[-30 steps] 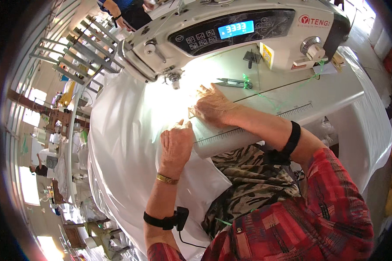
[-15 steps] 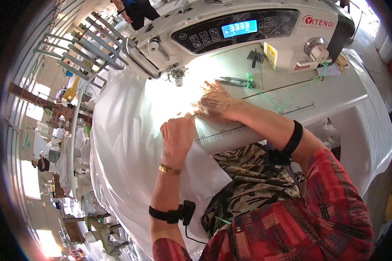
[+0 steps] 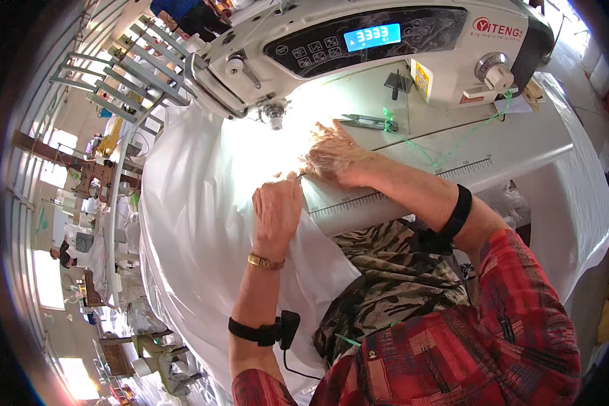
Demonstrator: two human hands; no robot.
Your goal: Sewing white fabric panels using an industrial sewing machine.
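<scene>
A large sheet of white fabric (image 3: 189, 203) spreads over the left of the sewing table and hangs down past my lap. My left hand (image 3: 277, 208) is closed with its fingertips pinching the fabric's edge, just in front of the needle area. Close beside it, my right hand (image 3: 335, 155) has its fingers bent and pressed together on the fabric, its thumb side near my left fingertips. Above both hands is the head of the white sewing machine (image 3: 216, 91), with its needle clamp (image 3: 275, 116). Bright lamp glare hides the needle tip, presser foot and seam.
Thread snips (image 3: 369, 122) with a green string (image 3: 434, 162) lie right of my right hand. A ruler scale (image 3: 358, 201) runs along the table's front edge. Clear plastic sheeting (image 3: 582, 196) covers the right side. A metal rack (image 3: 125, 78) stands at far left; another person (image 3: 193, 17) is behind the machine.
My hands keep nearly the same place and grip on the fabric. Behind the machine, the other person has shifted to the left.
</scene>
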